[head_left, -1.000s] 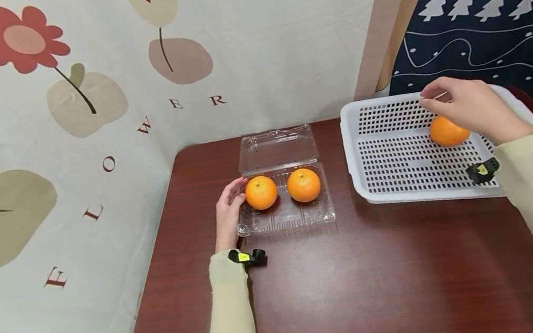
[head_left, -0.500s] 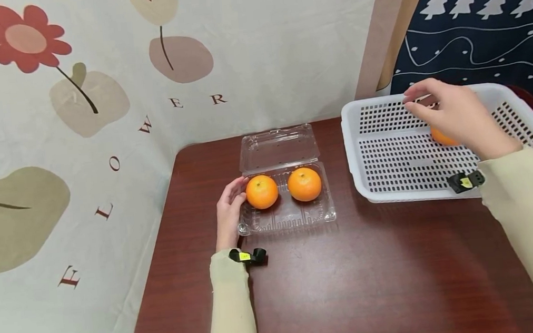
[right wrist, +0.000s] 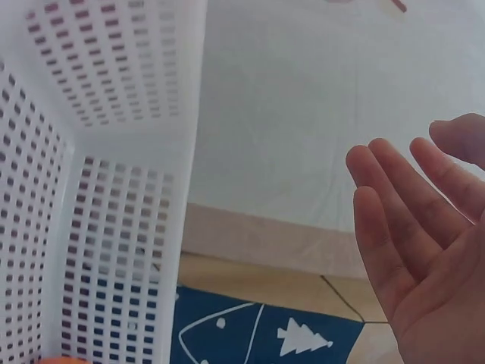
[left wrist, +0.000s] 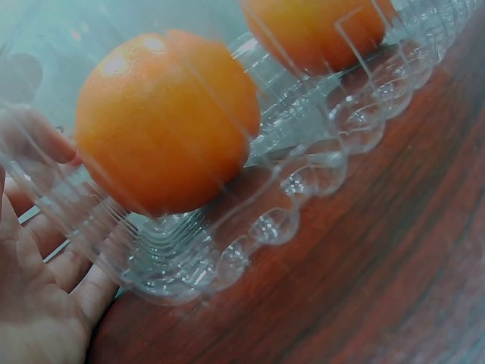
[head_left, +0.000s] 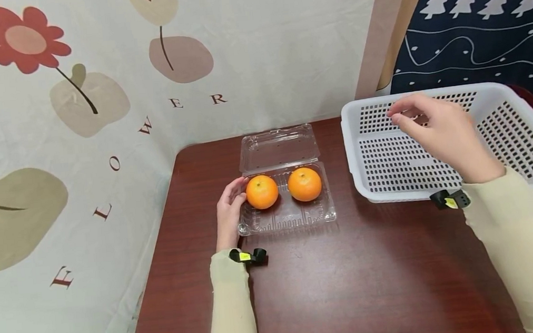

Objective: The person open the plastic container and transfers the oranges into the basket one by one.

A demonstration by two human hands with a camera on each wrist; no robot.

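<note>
In the head view, a clear plastic clamshell box (head_left: pixel 290 218) lies with its lid (head_left: pixel 276 149) folded back. Two oranges sit in its base: one orange (head_left: pixel 262 192) at the left, another orange (head_left: pixel 304 184) to its right. Against the box's left side rests my left hand (head_left: pixel 229 212); the left wrist view shows its fingers (left wrist: pixel 72 265) beside and behind the clear wall. Holding nothing, my right hand (head_left: pixel 444 130) hovers over the white basket (head_left: pixel 354 148), thumb and fingers apart. The basket's orange (right wrist: pixel 64 360) barely shows in the right wrist view; the hand hides it from the head camera.
A dark red-brown table (head_left: pixel 334 287) carries both containers, with the basket standing right of the box. Behind them hangs a pale printed cloth (head_left: pixel 276 54). A navy cloth with white trees (head_left: pixel 483 36) is beyond the basket at the back right.
My right hand has moved left and slightly nearer over the basket, covering the orange there from the head view. My left hand, the box and its two oranges have stayed put.
</note>
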